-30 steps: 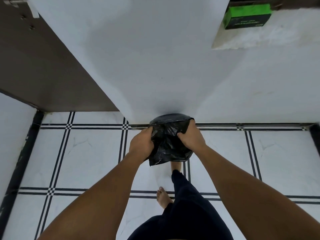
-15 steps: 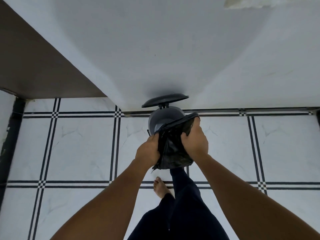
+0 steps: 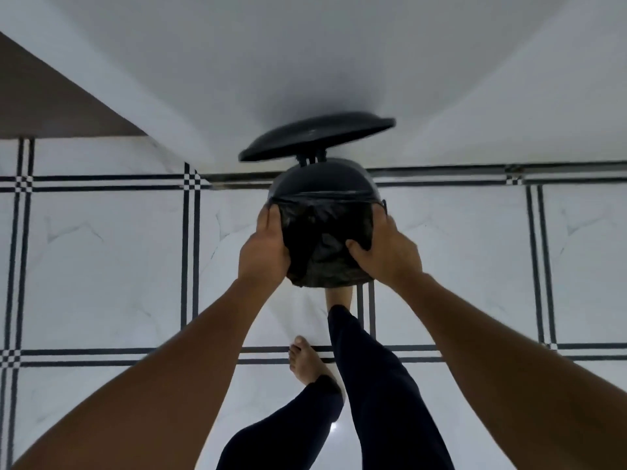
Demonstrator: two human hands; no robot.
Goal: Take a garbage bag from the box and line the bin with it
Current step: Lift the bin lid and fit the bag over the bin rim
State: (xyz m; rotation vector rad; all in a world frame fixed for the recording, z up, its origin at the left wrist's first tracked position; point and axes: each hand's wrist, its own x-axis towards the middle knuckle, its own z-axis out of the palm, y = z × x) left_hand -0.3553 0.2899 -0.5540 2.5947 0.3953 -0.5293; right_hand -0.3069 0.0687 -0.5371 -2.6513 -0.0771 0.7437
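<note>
A small dark pedal bin (image 3: pixel 322 179) stands on the floor against the white wall, its round lid (image 3: pixel 317 135) raised. A black garbage bag (image 3: pixel 322 245) is stretched across the near part of the bin's mouth and hangs over the front. My left hand (image 3: pixel 263 247) grips the bag's left edge at the rim. My right hand (image 3: pixel 390 247) holds the right edge, thumb pressed into the plastic. The bin's body below the rim is hidden by the bag and my hands. The box of bags is out of view.
White floor tiles (image 3: pixel 101 266) with black line borders surround the bin. A brown panel (image 3: pixel 51 103) juts out at upper left. One foot (image 3: pixel 339 295) is just below the bin, partly hidden; my other bare foot (image 3: pixel 305 362) stands behind it.
The view has dropped closer to the bin. My hands have spread apart, pulling the bunched bag wide over the bin's mouth. The lid stays up; the green box left the view.
</note>
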